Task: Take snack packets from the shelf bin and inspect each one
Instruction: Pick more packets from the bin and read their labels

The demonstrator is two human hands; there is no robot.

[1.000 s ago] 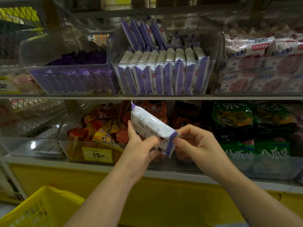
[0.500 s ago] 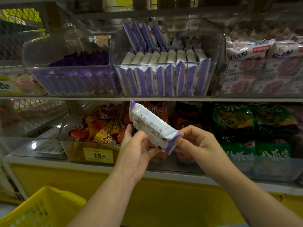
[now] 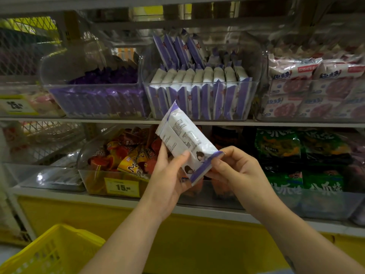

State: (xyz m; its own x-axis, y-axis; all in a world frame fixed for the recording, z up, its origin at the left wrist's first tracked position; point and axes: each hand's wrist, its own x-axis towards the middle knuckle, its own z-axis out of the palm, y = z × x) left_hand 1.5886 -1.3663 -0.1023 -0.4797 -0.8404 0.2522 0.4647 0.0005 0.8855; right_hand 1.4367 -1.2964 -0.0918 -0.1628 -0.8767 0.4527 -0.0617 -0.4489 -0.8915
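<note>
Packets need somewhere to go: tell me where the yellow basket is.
Head view, bottom-left corner: the yellow basket sits below the lower shelf, left of the left forearm.

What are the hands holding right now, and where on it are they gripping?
A white-and-purple snack packet. The left hand holds its lower body, thumb on the printed back; the right hand pinches its purple lower end seal.

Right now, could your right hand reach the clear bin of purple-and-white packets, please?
Probably, once freed: the right hand pinches the white-and-purple packet, and the clear plastic bin stands open-topped, unobstructed.
</note>
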